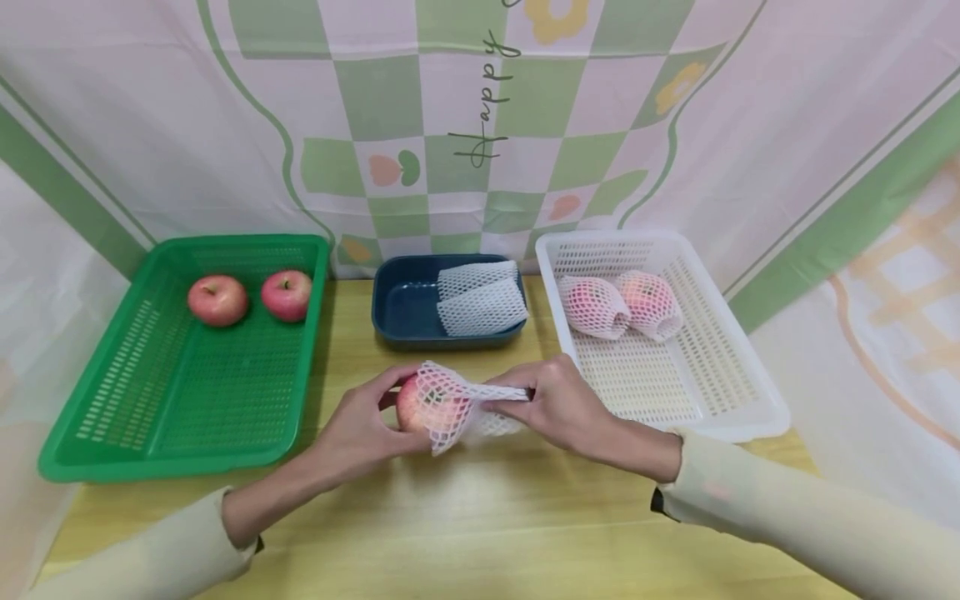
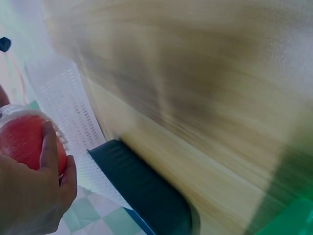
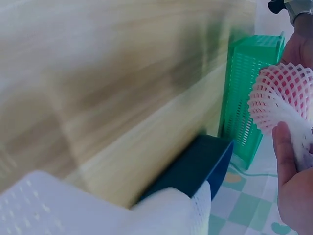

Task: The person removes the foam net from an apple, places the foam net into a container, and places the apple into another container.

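Note:
My left hand [image 1: 367, 421] grips a red apple [image 1: 408, 406] above the wooden table, its fingers and thumb curled round the fruit's left side. A white foam net sleeve [image 1: 448, 408] covers the apple's right part and narrows to a gathered end. My right hand [image 1: 558, 404] pinches that end between thumb and fingers. In the left wrist view the bare red side of the apple [image 2: 22, 142] shows under my fingers. From the right wrist the net [image 3: 286, 93] appears spread over the apple, with my right thumb against it.
A green basket [image 1: 180, 471] at left holds two bare apples [image 1: 217, 300]. A dark blue tray [image 1: 405, 337] at the back middle holds foam net sleeves [image 1: 483, 308]. At right, a white basket [image 1: 750, 358] holds two netted apples [image 1: 592, 307]. A patterned curtain [image 1: 450, 100] hangs behind.

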Available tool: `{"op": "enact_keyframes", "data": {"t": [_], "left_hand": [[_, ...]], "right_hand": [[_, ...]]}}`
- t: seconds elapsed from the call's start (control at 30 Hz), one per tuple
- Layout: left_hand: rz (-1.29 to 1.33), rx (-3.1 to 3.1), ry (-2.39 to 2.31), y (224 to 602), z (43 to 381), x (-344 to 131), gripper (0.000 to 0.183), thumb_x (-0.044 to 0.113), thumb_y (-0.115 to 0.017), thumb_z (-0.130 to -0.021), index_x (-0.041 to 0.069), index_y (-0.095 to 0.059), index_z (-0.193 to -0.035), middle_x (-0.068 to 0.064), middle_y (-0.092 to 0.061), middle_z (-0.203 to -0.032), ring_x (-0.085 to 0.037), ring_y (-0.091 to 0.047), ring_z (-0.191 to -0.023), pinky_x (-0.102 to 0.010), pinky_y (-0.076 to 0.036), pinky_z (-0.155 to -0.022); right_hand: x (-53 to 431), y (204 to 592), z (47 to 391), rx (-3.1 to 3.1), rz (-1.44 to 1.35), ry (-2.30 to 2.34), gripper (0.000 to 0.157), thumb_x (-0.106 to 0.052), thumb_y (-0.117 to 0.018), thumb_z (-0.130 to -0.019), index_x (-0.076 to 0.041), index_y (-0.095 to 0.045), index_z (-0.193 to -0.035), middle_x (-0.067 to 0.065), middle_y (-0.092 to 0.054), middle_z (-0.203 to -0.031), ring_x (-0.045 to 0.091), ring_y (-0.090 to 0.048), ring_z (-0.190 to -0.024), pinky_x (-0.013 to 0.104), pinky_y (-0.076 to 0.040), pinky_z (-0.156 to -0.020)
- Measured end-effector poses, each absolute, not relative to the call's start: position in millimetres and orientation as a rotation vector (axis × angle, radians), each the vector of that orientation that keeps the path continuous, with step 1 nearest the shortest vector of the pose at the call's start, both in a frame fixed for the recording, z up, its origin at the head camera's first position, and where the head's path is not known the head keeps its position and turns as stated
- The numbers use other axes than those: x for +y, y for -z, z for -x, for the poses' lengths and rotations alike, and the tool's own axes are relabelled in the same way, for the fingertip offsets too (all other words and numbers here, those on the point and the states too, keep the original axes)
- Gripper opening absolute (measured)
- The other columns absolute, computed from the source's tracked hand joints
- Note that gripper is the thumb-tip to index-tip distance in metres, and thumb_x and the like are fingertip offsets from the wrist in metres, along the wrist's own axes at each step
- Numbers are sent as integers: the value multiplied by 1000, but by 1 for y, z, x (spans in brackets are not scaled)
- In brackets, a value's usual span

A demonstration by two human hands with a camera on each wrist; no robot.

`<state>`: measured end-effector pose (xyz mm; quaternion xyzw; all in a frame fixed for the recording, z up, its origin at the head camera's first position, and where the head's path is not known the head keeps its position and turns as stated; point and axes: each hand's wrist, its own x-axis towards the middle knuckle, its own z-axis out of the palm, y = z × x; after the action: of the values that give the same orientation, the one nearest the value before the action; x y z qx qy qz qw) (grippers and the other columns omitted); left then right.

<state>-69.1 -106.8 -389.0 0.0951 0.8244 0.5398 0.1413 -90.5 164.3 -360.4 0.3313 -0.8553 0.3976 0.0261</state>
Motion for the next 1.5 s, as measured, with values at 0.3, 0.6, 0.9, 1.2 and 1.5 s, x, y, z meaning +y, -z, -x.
{"op": "enact_keyframes", "data": {"t": [0.3,0.6,0.9,1.2,1.5], "left_hand": [[-275,2422,-1525,383,72,-117,81,22,-95,-78,12,-56,-149,-13,-62,-144,-36,-62,-129,-48,-56,-107],[-263,2442,-1530,377,74,-124,81,32,-96,-77,16,-58,-147,-9,-65,-140,-34,-64,-129,-43,-59,-100],[-278,2443,-1576,376,72,-132,77,22,-94,-80,14,-58,-147,-14,-63,-144,-36,-63,-130,-52,-56,-107],[-288,2465,-1571,367,72,-140,77,24,-93,-81,13,-57,-149,-14,-62,-144,-36,-62,-129,-49,-57,-106],[-243,2461,-1629,353,75,-157,77,22,-90,-86,12,-53,-152,-12,-57,-150,-36,-57,-137,-31,-55,-105]], "right_hand": [[168,342,103,-2662,-1098,-1126,17,-5,-91,-82,-10,-86,-98,3,-82,-91,-2,-68,-64,17,-56,-55],[171,316,118,-2692,-1083,-1056,14,-6,-87,-87,-9,-85,-100,3,-82,-93,0,-67,-63,21,-59,-57],[163,295,142,-2654,-1113,-897,14,-9,-87,-87,-6,-85,-100,6,-82,-91,1,-60,-53,26,-60,-59],[148,284,180,-2695,-1105,-759,19,-9,-84,-89,-7,-73,-74,-1,-62,-61,6,-37,-50,25,-38,-52],[120,283,229,-2844,-1003,-610,46,-9,-79,-91,-16,-45,-60,-6,-38,-57,11,-35,-56,27,-39,-61]]}}
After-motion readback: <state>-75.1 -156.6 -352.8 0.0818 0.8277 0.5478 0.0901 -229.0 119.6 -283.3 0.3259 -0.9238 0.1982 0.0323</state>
